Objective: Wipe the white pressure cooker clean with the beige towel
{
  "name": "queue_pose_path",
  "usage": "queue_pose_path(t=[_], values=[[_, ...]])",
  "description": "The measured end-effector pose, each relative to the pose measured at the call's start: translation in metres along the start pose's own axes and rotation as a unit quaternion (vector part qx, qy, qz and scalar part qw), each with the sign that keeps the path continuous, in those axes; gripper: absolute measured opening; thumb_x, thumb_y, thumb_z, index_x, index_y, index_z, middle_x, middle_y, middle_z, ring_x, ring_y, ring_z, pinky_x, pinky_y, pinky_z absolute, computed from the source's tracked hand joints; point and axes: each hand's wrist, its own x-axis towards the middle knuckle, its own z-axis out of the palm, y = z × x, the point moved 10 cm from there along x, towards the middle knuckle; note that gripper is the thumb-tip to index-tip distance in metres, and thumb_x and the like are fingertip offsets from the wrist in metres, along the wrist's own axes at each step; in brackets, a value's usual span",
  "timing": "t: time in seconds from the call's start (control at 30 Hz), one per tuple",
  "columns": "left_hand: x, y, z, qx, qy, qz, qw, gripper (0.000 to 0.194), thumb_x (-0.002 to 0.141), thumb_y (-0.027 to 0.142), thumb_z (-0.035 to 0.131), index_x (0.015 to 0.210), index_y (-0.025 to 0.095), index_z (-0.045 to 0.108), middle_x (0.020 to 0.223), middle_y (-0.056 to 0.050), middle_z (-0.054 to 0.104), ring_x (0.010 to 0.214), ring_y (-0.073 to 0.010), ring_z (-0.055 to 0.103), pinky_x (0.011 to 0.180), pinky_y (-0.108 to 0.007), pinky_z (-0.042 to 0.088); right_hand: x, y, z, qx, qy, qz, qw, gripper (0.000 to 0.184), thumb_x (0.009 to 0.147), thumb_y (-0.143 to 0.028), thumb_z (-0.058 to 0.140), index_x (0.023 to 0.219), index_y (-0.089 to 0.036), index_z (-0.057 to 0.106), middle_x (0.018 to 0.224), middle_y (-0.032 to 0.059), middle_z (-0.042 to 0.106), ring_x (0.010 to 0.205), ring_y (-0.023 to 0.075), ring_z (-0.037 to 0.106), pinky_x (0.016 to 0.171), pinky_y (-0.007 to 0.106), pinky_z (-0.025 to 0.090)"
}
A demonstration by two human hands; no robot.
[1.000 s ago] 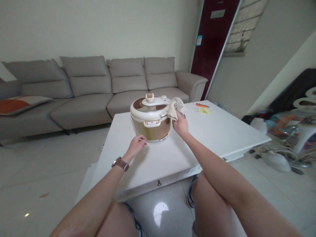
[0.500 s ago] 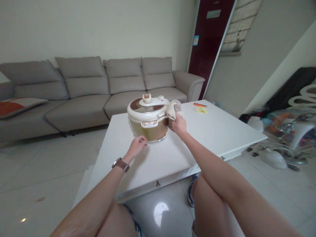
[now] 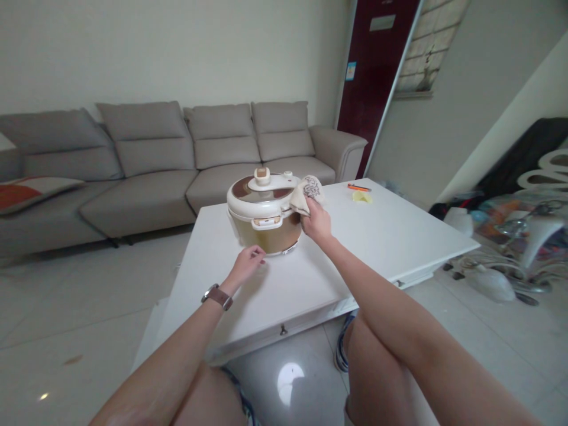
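Note:
A gold and white pressure cooker (image 3: 265, 215) stands on the white low table (image 3: 377, 242), lid on. My right hand (image 3: 316, 223) grips a cream patterned cloth (image 3: 305, 194) and presses it against the cooker's right side near the lid rim. On the tabletop just in front of the cooker's base rests my left hand (image 3: 246, 264), fingers curled loosely, a brown watch on its wrist; it holds nothing that I can see.
A grey sofa (image 3: 177, 160) runs along the wall behind the table. An orange-handled tool (image 3: 358, 187) and a yellow scrap (image 3: 362, 197) lie at the table's far right. Clutter and a fan base sit on the floor at right. A dark red door stands behind.
My right hand has slid the cloth slightly left along the cooker's side. The left hand has stayed in place.

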Motion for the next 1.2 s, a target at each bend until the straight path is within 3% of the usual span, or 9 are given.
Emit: queue_pose_path(t=[0.13,0.5,0.73,1.03,1.2], values=[[0.001,-0.002,0.001,0.0,-0.004,0.001,1.0,0.021,0.075,0.041,0.061,0.077,0.02,0.066,0.08,-0.005,0.072,0.075,-0.0245,0.074,0.069,-0.034,0.055,-0.007,-0.013,-0.001,-0.001,-0.01,-0.03,1.0,0.069,0.083,-0.013,0.05,0.152,-0.022,0.052,0.152,0.0076,0.059,0.137,0.0299,0.056,0.109,0.044,0.053],[0.002,-0.006,0.005,0.006,-0.012,0.005,1.0,0.02,0.074,0.04,0.061,0.077,0.021,0.066,0.08,-0.005,0.071,0.075,-0.024,0.074,0.067,-0.033,0.053,-0.007,-0.002,0.0,0.014,0.007,0.0,1.0,0.068,0.082,-0.012,0.047,0.15,-0.018,0.053,0.148,0.0106,0.062,0.133,0.0311,0.059,0.109,0.046,0.052],[0.001,-0.006,0.001,0.005,-0.012,0.003,1.0,0.018,0.073,0.037,0.061,0.077,0.021,0.067,0.079,-0.005,0.073,0.074,-0.0239,0.073,0.067,-0.033,0.054,-0.017,-0.019,0.0,-0.007,-0.015,-0.036,0.999,0.069,0.084,-0.013,0.05,0.153,-0.017,0.05,0.153,0.0116,0.058,0.142,0.0282,0.052,0.114,0.042,0.049],[0.005,-0.004,0.006,-0.001,-0.017,0.012,1.0,0.018,0.073,0.036,0.059,0.076,0.02,0.066,0.08,-0.005,0.071,0.074,-0.024,0.073,0.066,-0.033,0.054,-0.035,-0.051,0.005,-0.066,-0.05,-0.129,0.988,0.077,0.078,-0.008,0.053,0.153,-0.024,0.052,0.164,-0.0017,0.046,0.15,0.0283,0.045,0.119,0.041,0.046],[0.007,-0.004,0.007,-0.001,-0.019,0.017,1.0,0.018,0.073,0.036,0.059,0.078,0.02,0.066,0.08,-0.005,0.071,0.074,-0.0235,0.072,0.066,-0.033,0.053,-0.033,-0.044,0.005,-0.061,-0.046,-0.118,0.99,0.083,0.077,-0.008,0.053,0.157,-0.027,0.046,0.164,-0.0024,0.045,0.148,0.0269,0.047,0.115,0.039,0.05]])
